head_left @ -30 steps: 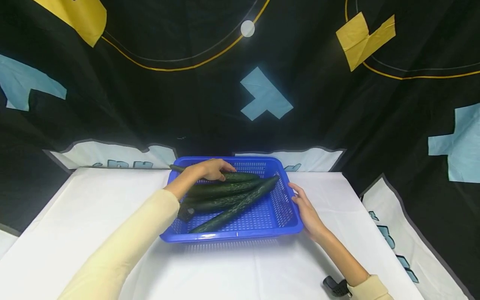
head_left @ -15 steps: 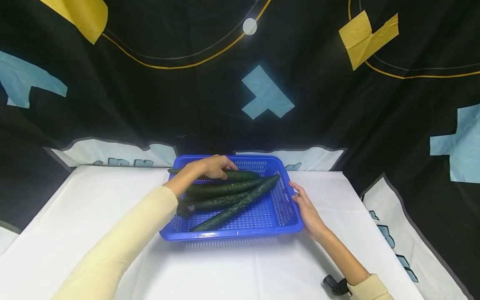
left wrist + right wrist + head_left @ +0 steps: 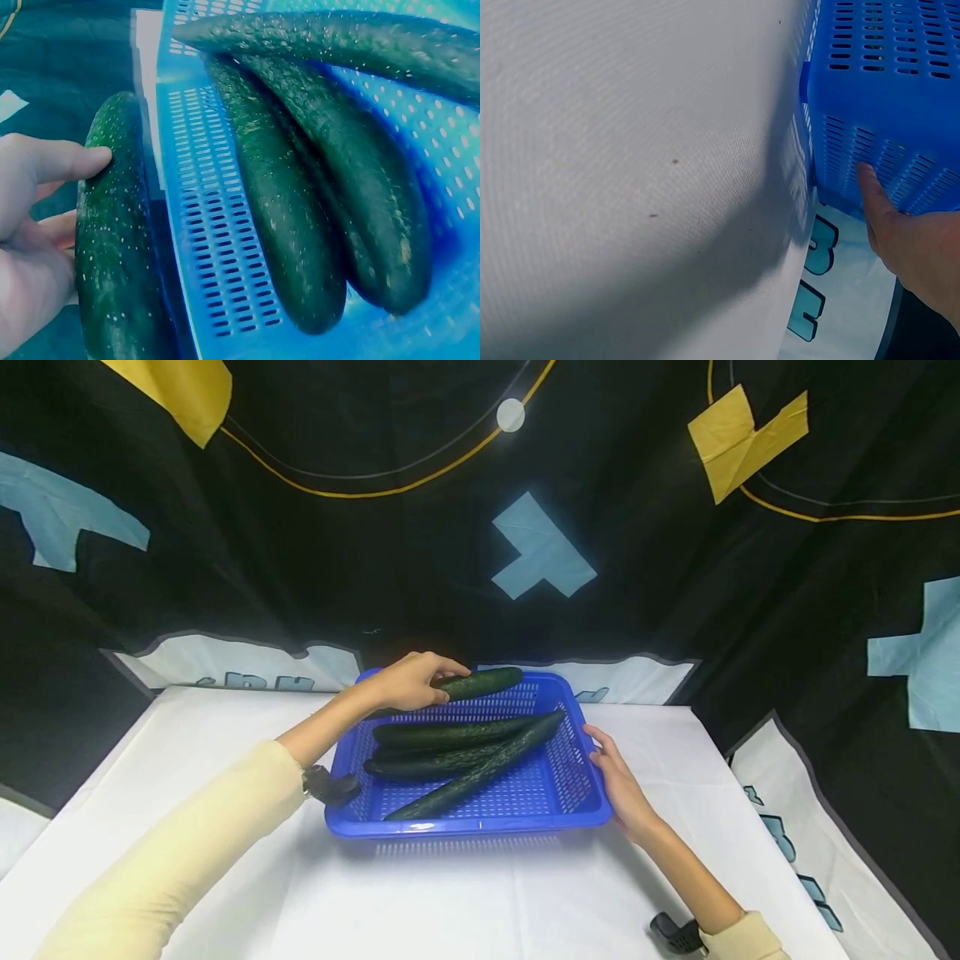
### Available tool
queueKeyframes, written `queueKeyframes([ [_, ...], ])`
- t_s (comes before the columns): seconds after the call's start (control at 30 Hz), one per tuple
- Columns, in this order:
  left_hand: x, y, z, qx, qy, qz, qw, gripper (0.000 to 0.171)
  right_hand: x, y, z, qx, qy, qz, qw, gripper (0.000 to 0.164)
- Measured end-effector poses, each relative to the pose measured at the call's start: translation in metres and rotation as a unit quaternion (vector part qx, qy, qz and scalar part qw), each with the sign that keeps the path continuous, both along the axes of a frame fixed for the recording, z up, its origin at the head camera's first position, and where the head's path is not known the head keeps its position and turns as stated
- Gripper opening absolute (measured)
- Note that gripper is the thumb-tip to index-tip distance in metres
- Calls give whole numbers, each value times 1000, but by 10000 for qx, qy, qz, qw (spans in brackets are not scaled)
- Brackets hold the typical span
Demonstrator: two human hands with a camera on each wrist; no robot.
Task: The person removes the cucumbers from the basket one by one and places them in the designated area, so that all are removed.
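Note:
My left hand (image 3: 408,683) grips a dark green cucumber (image 3: 487,683) at the back rim of a blue plastic basket (image 3: 480,827). In the left wrist view the thumb and fingers lie on opposite sides of this cucumber (image 3: 112,240), which is beside the basket wall. Three more cucumbers lie inside: two side by side, the back one (image 3: 450,733) and the middle one (image 3: 435,766), and a front one (image 3: 480,770) slanting across their right ends. My right hand (image 3: 618,789) touches the basket's right side; in its wrist view one extended finger (image 3: 876,191) meets the slotted wall.
The basket stands on a table with a white cloth (image 3: 420,902). Behind it hangs a black curtain (image 3: 337,568) with yellow and light blue patches. A black wrist device (image 3: 330,787) on my left arm overlaps the basket's left edge.
My left hand has lifted the back cucumber from among the others up to the basket's back rim, its arm shifting left. The right hand stays at the basket's right side.

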State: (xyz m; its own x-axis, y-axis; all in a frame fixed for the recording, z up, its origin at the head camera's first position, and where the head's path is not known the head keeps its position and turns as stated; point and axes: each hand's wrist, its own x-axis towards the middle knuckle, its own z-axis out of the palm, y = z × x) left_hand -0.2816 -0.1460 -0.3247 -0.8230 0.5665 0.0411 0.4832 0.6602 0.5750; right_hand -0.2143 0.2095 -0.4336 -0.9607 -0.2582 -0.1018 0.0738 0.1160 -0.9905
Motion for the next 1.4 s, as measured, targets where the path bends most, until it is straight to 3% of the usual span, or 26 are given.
queueKeyframes([
  [0.17,15,-17,8,329,221,422,9983,47,1,1,-1,-9,34,53,10000,51],
  [0.4,36,-45,17,932,-269,1322,9865,51,1,0,0,19,58,94,9999,51],
  [0.77,58,-90,13,1422,-719,1990,9670,55,2,0,1,37,13,71,10000,51],
  [1.07,75,-137,-6,1421,-1152,2507,9506,67,1,0,2,63,26,80,9999,51],
  [1.4,96,-176,-46,1713,-1374,2876,9322,70,1,-1,1,45,57,33,10000,50],
])
